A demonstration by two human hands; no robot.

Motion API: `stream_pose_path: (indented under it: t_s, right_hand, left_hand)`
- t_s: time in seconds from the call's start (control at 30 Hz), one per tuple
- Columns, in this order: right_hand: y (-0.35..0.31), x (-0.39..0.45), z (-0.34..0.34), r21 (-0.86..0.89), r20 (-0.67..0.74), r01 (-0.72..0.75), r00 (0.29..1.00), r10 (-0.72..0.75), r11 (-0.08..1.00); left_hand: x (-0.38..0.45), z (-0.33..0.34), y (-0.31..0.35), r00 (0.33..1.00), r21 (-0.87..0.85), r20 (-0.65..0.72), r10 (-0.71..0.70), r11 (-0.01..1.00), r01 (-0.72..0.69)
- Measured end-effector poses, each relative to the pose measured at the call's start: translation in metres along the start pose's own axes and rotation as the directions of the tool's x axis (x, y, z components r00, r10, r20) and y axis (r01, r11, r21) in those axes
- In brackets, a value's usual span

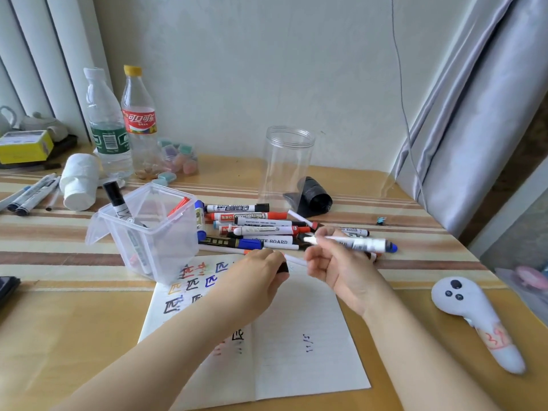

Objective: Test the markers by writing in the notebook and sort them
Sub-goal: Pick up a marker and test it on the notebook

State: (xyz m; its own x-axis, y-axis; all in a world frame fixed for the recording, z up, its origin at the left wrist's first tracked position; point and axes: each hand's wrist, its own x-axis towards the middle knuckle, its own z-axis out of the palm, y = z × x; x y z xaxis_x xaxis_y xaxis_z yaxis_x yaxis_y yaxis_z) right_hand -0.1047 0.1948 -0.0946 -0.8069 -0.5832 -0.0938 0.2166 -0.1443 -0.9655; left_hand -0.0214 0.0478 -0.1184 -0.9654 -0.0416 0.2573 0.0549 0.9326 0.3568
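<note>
An open notebook [296, 336] lies in front of me with coloured test marks on its left page. My right hand [338, 268] grips a white marker [355, 243] with a blue end, uncapped, held level above the page's far edge. My left hand [261, 277] holds a small black cap [283, 267] just left of the marker's tip. A heap of whiteboard markers [252, 229] lies beyond the notebook. A clear plastic box [148, 229] at the left holds a few markers standing in it, one with a black cap [114, 194].
A tall clear jar [284, 164] and a black roll [314, 197] stand behind the heap. Two plastic bottles [124, 123], a paper roll [78, 180] and several pens [29, 194] sit at the back left. A white controller [474, 315] lies at the right; a curtain hangs beyond.
</note>
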Motion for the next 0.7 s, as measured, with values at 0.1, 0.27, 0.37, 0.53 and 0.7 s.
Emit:
stream_pose_path:
  t_s: [0.1,0.27,0.37,0.53,0.7]
  right_hand:
    - [0.014,0.007,-0.002,-0.328,-0.058,0.016,0.998,-0.037,0.944]
    - [0.024,0.020,-0.012,-0.399,-0.156,0.096,0.973,-0.171,0.912]
    - [0.026,0.026,-0.015,-0.449,-0.140,0.137,0.965,-0.221,0.883]
    - [0.031,0.027,-0.020,-0.547,-0.152,0.139,0.953,-0.261,0.826]
    - [0.036,0.027,-0.022,-0.695,-0.163,0.110,0.938,-0.305,0.710]
  left_hand:
    - [-0.001,0.013,-0.004,0.999,-0.023,-0.046,-0.014,1.000,0.013]
    - [-0.005,0.024,-0.010,0.987,-0.114,-0.159,0.036,0.992,-0.054]
    - [-0.004,0.026,-0.012,0.986,-0.132,-0.156,0.066,0.988,-0.087]
    - [-0.004,0.028,-0.016,0.983,-0.125,-0.168,0.077,0.987,-0.099]
    - [-0.004,0.030,-0.018,0.984,-0.105,-0.156,0.082,0.990,-0.099]
